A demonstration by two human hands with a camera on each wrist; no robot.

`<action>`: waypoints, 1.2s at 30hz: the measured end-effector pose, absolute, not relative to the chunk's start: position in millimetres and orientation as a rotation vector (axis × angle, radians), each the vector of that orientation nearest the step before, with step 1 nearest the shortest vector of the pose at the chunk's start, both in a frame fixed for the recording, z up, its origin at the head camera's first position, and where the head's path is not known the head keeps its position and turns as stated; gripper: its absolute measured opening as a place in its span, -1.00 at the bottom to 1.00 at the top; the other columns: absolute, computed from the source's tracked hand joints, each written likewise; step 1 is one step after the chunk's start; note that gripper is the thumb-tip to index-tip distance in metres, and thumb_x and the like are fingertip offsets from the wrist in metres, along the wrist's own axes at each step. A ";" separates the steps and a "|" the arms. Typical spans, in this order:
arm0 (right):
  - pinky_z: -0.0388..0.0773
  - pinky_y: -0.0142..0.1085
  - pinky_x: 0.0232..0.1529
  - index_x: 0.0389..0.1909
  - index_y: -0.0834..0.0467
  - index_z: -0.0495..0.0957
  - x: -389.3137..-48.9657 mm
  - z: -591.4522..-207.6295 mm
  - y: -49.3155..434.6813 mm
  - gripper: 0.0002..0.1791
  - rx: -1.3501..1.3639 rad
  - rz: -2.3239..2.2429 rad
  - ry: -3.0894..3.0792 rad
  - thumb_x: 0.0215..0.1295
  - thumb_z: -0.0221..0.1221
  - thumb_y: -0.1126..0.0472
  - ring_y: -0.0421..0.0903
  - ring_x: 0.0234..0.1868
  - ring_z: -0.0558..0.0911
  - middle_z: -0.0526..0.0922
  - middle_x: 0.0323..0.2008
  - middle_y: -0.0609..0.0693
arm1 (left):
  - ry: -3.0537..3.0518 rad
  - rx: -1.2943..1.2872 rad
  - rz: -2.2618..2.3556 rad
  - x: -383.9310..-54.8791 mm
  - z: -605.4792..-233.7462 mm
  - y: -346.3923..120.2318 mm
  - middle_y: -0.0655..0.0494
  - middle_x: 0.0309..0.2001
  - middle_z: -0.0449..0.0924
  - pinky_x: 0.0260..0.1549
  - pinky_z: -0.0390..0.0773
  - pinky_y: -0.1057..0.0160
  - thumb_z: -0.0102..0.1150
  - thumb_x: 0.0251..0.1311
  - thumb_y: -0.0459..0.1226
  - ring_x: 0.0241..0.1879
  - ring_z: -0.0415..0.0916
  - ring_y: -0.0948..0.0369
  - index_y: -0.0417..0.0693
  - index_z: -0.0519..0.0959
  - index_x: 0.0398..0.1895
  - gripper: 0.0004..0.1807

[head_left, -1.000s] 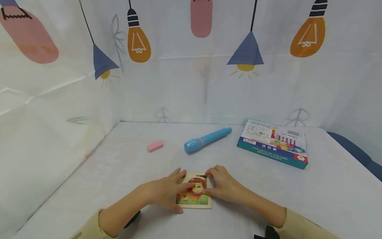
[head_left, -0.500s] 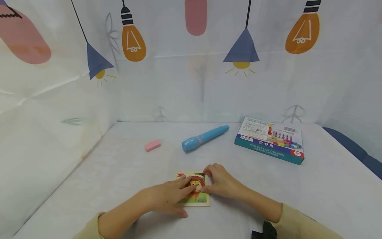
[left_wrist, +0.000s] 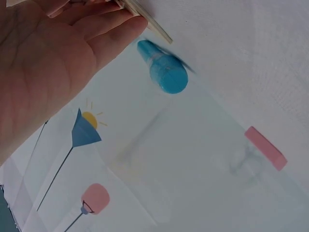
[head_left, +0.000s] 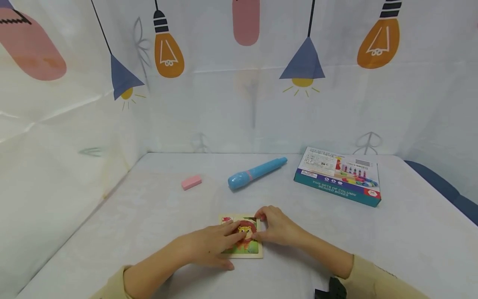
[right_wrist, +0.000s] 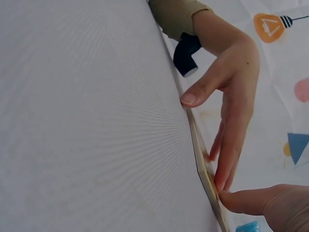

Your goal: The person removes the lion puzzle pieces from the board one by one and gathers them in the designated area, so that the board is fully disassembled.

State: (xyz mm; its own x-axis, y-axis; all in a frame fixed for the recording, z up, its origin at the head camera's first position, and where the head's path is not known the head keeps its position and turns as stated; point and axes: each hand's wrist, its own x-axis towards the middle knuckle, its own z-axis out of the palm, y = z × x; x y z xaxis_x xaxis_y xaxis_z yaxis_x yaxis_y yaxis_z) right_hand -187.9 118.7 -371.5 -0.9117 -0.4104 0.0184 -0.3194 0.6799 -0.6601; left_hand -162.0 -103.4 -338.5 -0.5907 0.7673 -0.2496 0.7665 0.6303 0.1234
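Observation:
A small square lion jigsaw puzzle [head_left: 244, 248] in a pale wooden frame lies flat on the white table. My left hand [head_left: 209, 246] rests over its left part, fingers stretched across the picture and thumb beside the near edge. Under that palm, part of the picture is hidden. My right hand [head_left: 278, 226] holds the puzzle's right side, its curved index finger at the far right corner and its thumb on the picture near the lion. The left wrist view shows my left palm and the frame's edge [left_wrist: 157, 30]. In the right wrist view, the puzzle is edge-on.
Behind the puzzle lies a blue microphone-shaped toy [head_left: 257, 172]. A pink block [head_left: 191, 182] is to its left. A flat bead-set box [head_left: 337, 176] lies at the far right. A printed white curtain [head_left: 224, 104] stands along the table's back and left.
My left hand has slid slightly rightward over the puzzle, covering more of the picture's lower left and baring its upper left corner. The right hand keeps its hold. The camera view has shifted a little.

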 end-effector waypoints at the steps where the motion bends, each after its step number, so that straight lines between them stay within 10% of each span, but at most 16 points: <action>1: 0.36 -0.21 -0.18 -0.17 0.19 0.45 -187.9 -371.8 118.3 -0.52 -0.585 -1.049 2.756 -0.09 0.40 0.09 -0.09 -0.22 0.34 0.38 -0.30 -0.04 | 2.579 1.243 0.004 -161.7 -338.5 -103.3 -0.05 0.38 0.04 0.15 0.26 0.13 0.07 0.11 0.16 0.31 0.08 0.08 0.05 0.15 0.38 -0.20; 36: 0.28 -0.26 -0.29 -0.23 0.22 0.47 -182.8 -376.4 108.9 -0.54 -0.759 -0.670 3.083 0.04 0.30 -0.06 -0.09 -0.29 0.26 0.39 -0.31 0.01 | 2.587 1.204 0.018 -161.1 -341.1 -101.3 -0.01 0.40 -0.01 0.15 0.26 0.12 0.04 0.16 0.09 0.33 0.03 0.06 0.04 0.14 0.38 -0.25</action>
